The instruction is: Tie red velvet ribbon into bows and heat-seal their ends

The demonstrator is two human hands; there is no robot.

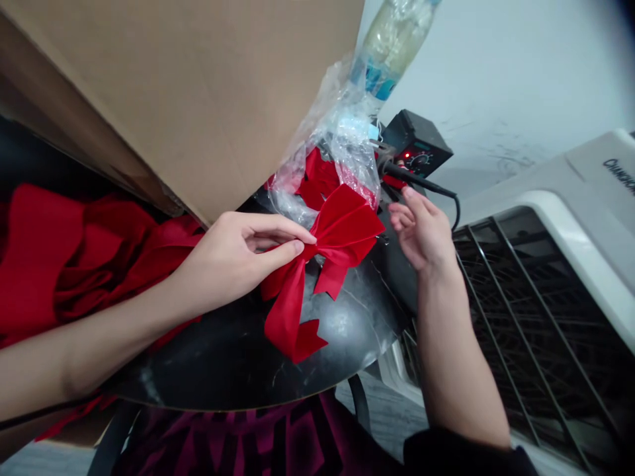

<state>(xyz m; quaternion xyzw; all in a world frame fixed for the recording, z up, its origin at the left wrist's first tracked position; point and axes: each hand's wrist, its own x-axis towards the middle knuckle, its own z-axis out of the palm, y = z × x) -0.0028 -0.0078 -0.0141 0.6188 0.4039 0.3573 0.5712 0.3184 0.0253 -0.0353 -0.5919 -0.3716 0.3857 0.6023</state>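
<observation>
My left hand (pixel 235 261) pinches the centre of a red ribbon bow (pixel 342 228) between thumb and fingers, holding it just above the dark tabletop (pixel 238 363). The bow's two notched tails hang down toward the table. My right hand (pixel 419 231) is raised to the right of the bow, fingers apart and holding nothing. Its fingertips are close to a black corded handle (pixel 417 178), which runs from a small black control unit with a dial and a lit red light (pixel 417 142).
A heap of red ribbon (pixel 64 264) lies to the left, beneath the overhanging edge of a cardboard box (pixel 169 86). A clear plastic bag (pixel 342 135) with red ribbon inside sits behind the bow. A plastic bottle (pixel 391 46) stands behind it, and a white appliance with a dark grille (pixel 540 311) stands right.
</observation>
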